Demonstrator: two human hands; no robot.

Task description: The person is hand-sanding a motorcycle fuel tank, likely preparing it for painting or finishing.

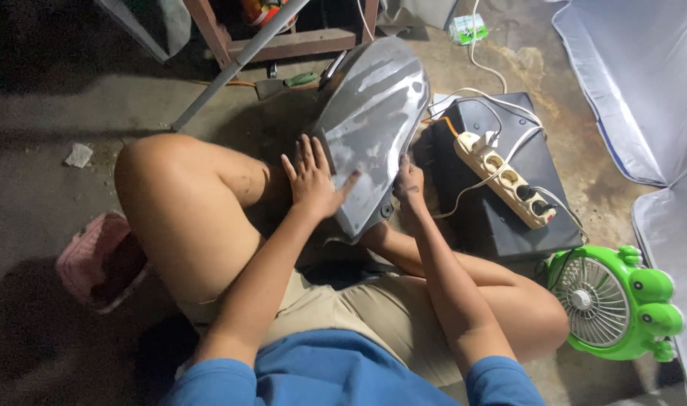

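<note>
Bracing a grey curved panel (373, 128) w/ both hands, seated on floor.

Left hand (313, 180) flat, fingers spread, pressed on panel's left face, prob. to steady it; right hand (409, 183) curled round the right edge, gripping it. Panel stands tilted betw. the knees, lower end near lap. Just right: black case (509, 218) w/ white power strip (505, 179) on top. Green frog fan (614, 301) further right, pink basket (95, 259) at left.

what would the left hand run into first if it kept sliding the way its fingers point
The left hand lies flat on the grey curved panel, fingers aimed up and away. Going on, it would likely ride along the panel toward the wooden frame; depth there is unclear.
</note>
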